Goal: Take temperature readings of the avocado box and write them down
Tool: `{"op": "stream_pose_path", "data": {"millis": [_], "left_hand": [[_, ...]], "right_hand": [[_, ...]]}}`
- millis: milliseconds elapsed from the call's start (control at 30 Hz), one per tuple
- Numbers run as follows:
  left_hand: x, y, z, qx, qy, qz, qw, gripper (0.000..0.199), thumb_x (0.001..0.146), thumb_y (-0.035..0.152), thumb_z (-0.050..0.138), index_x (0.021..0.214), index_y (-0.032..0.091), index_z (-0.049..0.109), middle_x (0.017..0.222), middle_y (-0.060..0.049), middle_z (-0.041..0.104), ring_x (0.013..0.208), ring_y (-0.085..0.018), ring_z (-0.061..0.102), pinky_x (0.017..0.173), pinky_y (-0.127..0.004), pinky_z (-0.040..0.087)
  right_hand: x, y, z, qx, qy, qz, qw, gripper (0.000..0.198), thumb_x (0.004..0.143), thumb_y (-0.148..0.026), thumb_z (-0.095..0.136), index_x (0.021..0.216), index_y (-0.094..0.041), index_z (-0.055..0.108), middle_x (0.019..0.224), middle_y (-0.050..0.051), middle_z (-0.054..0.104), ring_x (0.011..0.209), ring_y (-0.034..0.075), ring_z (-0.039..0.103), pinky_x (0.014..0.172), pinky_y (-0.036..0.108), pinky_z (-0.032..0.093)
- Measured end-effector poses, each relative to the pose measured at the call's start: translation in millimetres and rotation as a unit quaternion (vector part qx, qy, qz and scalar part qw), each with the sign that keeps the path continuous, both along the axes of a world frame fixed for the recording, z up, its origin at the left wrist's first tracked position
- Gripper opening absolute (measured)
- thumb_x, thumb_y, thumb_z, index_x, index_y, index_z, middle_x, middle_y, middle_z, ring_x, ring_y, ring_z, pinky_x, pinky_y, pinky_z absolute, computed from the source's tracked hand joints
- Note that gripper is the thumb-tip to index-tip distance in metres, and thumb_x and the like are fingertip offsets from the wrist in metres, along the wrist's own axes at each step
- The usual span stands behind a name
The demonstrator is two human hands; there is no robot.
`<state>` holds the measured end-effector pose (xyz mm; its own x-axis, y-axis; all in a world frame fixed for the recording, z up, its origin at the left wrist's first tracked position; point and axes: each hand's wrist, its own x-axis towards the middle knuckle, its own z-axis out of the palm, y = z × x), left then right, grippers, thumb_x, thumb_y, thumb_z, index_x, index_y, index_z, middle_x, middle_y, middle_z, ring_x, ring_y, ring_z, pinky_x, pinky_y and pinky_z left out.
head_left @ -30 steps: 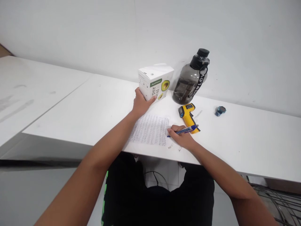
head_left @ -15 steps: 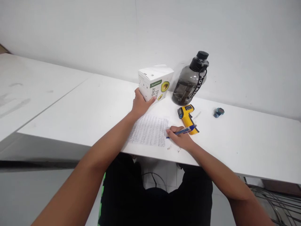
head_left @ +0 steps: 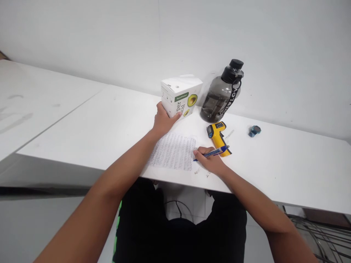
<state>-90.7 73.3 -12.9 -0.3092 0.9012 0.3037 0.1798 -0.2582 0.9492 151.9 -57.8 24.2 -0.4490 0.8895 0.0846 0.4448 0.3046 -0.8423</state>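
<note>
My left hand (head_left: 164, 119) is wrapped round the lower part of a white carton (head_left: 175, 95) with avocado pictures, which stands tilted on the table. In my right hand (head_left: 208, 159) is a blue pen (head_left: 216, 151), its tip down at the right edge of a block of dense handwriting (head_left: 174, 151). The writing lies on a white surface between my arms; whether that is a sheet or the tabletop I cannot tell. Just beyond my right hand lies a yellow infrared thermometer (head_left: 218, 137), its handle end close behind the pen.
A dark translucent water bottle (head_left: 216, 98) with a black lid stands against the wall, right of the carton. Farther right lies a small blue-green watch-like object (head_left: 255, 130). The white table (head_left: 296, 164) has its front edge over my lap. A wire rack (head_left: 323, 233) sits below at right.
The view has shifted very slightly. Both hands keep their holds, and the pen tip stays at nearly the same spot beside the handwriting.
</note>
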Motion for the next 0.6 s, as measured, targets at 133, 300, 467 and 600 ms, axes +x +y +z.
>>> {"op": "stream_pose_path", "data": {"millis": [133, 300, 467, 600], "left_hand": [[-0.8, 0.0, -0.1, 0.0, -0.005, -0.005, 1.0, 0.081, 0.068, 0.04, 0.097, 0.127, 0.03, 0.042, 0.135, -0.012, 0.061, 0.141, -0.043, 0.056, 0.118, -0.067, 0.044], [0.5, -4.0, 6.4, -0.031, 0.03, 0.003, 0.999, 0.08, 0.071, 0.044, 0.095, 0.127, 0.029, 0.04, 0.136, -0.013, 0.06, 0.137, -0.042, 0.058, 0.117, -0.068, 0.045], [0.6, -4.7, 7.1, -0.018, 0.034, 0.002, 0.999, 0.079, 0.072, 0.047, 0.094, 0.126, 0.029, 0.039, 0.137, -0.013, 0.06, 0.139, -0.041, 0.058, 0.116, -0.064, 0.047], [0.5, -6.6, 9.0, -0.029, 0.05, 0.003, 0.998, 0.078, 0.074, 0.047, 0.092, 0.127, 0.029, 0.038, 0.139, -0.014, 0.059, 0.14, -0.041, 0.057, 0.115, -0.064, 0.047]], "right_hand": [[-0.2, -1.1, 1.5, 0.007, 0.0, -0.017, 1.0, 0.058, 0.096, -0.065, 0.051, 0.059, -0.027, 0.027, 0.055, -0.005, 0.035, 0.054, 0.012, 0.038, 0.055, 0.028, 0.035], [-1.4, -2.3, 2.9, 0.0, 0.006, -0.016, 1.0, 0.057, 0.096, -0.064, 0.05, 0.06, -0.027, 0.026, 0.055, -0.006, 0.034, 0.053, 0.012, 0.036, 0.053, 0.028, 0.031], [-0.8, -1.4, 0.4, 0.002, -0.007, 0.007, 1.0, 0.055, 0.097, -0.062, 0.05, 0.06, -0.026, 0.033, 0.056, -0.004, 0.042, 0.054, 0.013, 0.042, 0.056, 0.029, 0.034], [3.8, 0.6, 0.0, -0.012, 0.0, 0.003, 1.0, 0.052, 0.097, -0.06, 0.052, 0.059, -0.025, 0.045, 0.058, -0.002, 0.052, 0.057, 0.015, 0.051, 0.059, 0.03, 0.04]]}}
